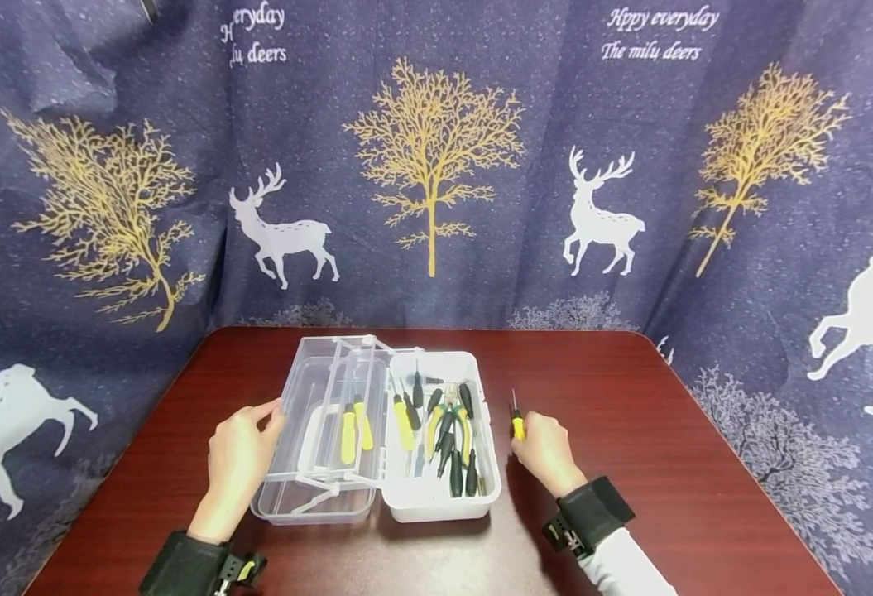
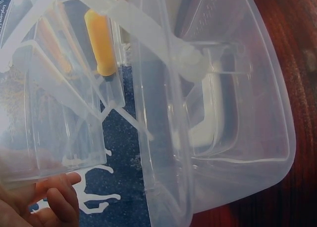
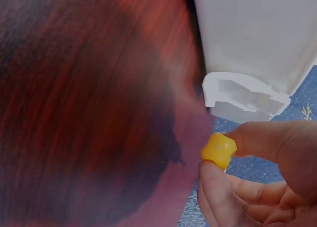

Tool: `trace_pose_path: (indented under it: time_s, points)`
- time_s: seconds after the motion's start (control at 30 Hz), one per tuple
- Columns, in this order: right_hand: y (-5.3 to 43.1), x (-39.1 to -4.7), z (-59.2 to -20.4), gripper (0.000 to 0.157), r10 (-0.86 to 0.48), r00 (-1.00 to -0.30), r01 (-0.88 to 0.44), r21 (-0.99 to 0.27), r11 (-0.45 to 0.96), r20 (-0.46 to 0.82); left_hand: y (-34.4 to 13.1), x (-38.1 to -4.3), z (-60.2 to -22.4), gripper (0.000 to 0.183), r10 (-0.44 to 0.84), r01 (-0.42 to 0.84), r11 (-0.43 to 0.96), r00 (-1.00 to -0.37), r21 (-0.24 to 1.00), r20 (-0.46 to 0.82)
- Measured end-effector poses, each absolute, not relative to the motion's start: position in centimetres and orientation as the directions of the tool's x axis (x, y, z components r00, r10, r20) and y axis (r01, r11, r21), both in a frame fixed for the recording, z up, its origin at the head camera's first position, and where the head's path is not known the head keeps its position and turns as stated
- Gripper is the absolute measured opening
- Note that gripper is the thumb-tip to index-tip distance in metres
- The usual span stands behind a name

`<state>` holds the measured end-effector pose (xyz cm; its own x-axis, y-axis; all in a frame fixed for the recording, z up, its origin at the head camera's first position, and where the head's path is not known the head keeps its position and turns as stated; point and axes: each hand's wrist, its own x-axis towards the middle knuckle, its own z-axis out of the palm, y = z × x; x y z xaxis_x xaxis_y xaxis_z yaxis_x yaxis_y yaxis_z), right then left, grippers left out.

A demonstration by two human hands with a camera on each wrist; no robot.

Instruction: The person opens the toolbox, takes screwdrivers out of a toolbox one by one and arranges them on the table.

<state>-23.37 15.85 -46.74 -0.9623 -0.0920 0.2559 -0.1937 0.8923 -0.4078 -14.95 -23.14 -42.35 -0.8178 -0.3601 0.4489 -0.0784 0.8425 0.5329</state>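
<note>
A toolbox with a white base (image 1: pixel 443 509) and a clear hinged lid (image 1: pixel 287 515) stands unfolded on the table. My left hand (image 1: pixel 241 451) is at its left side, pinching the edge of a raised clear tray (image 2: pixel 59 162). Two yellow-handled screwdrivers (image 1: pixel 349 434) show through the plastic. To the right of the base, my right hand (image 1: pixel 548 451) grips a small screwdriver (image 1: pixel 518 426) by its yellow handle, the shaft pointing away from me. In the right wrist view the yellow handle end (image 3: pixel 219 150) sits between thumb and fingers, near the white latch (image 3: pixel 242 93).
Inside the white base lie pliers (image 1: pixel 466 434) with yellow-green handles, another yellow-handled screwdriver (image 1: pixel 404 424) and several dark-handled screwdrivers (image 1: pixel 456 473). The dark red table (image 1: pixel 615 397) ends at a patterned blue curtain (image 1: pixel 481 273) behind.
</note>
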Motion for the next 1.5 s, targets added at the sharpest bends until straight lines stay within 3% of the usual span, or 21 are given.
trace_pose_path:
  time_s: [0.8,1.2,1.5]
  points:
    - [16.1,-23.6,-48.4,0.023,-0.084,-0.977,-0.155,-0.383,0.911,0.196,-23.1,-15.0,-42.4,0.026,-0.363,-0.086,0.841,-0.822,0.534,0.439]
    - [16.2,-23.5,-48.7,0.022,-0.101,-0.963,-0.193,-0.378,0.905,0.250,-23.1,-15.0,-42.3,0.026,-0.359,-0.079,0.843,-0.820,0.533,0.446]
    - [16.3,-23.6,-48.7,0.021,-0.099,-0.971,-0.179,-0.383,0.906,0.219,-23.1,-14.9,-42.3,0.026,-0.361,-0.083,0.842,-0.820,0.533,0.444]
